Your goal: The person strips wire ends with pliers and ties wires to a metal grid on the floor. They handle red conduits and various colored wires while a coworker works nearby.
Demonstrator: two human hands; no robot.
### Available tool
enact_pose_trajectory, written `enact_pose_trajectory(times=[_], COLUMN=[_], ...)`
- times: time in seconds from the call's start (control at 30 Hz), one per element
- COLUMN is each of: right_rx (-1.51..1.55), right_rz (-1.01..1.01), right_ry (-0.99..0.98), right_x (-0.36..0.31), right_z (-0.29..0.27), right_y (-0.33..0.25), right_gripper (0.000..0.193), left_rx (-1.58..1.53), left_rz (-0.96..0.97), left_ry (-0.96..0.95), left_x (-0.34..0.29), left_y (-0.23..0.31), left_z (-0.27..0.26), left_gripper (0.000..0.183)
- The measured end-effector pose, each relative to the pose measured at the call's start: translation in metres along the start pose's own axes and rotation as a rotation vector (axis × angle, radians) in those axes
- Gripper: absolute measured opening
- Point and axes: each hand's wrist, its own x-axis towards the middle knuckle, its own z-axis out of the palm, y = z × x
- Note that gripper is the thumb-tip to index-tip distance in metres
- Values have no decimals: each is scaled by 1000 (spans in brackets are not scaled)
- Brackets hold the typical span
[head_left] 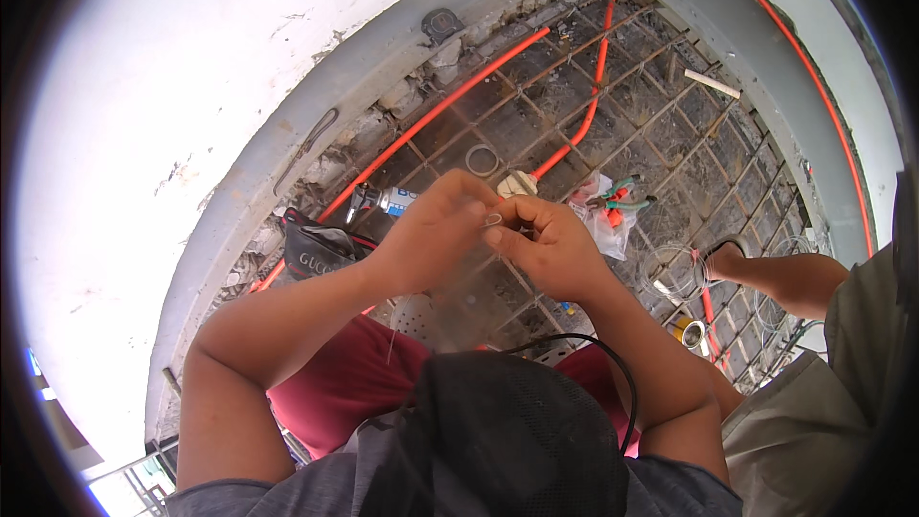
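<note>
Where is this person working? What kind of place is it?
Probably a building site, before concrete is poured. A grid of steel bars covers the floor, orange pipes run across it, and grey formwork curves around the edge.

Orange conduit (450, 101) and rebar grid (661, 124) crowd the floor ahead.

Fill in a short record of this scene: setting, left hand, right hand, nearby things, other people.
setting: rebar grid with orange conduit beside a white wall
left hand: fingers meet the right hand's over a small ring
right hand: pinches the ring
nearby things: black bag, pliers on a plastic bag, tape roll
other people: one arm at right
</note>
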Motion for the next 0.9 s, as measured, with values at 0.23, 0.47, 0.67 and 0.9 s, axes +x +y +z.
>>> enact_pose_trajectory(times=[0.23, 0.47, 0.67, 0.9], right_rx=[-355, -143, -196, 54], right_rz=[94, -119, -174, -101], right_ry=[-228, -419, -276, -174], right_x=[5, 7, 1, 2], right_z=[-23, -31, -22, -13], right_y=[-4, -4, -6, -4], right_gripper=[22, 25, 26, 20], left_rx=[-84, -271, -178, -154], left_rz=[-94, -59, -70, -32], left_ry=[-94, -322, -252, -196], left_x=[3, 3, -3, 2], left_y=[-11, -3, 8, 0], left_z=[-1, -17, -26, -23], left_gripper=[19, 19, 20, 21])
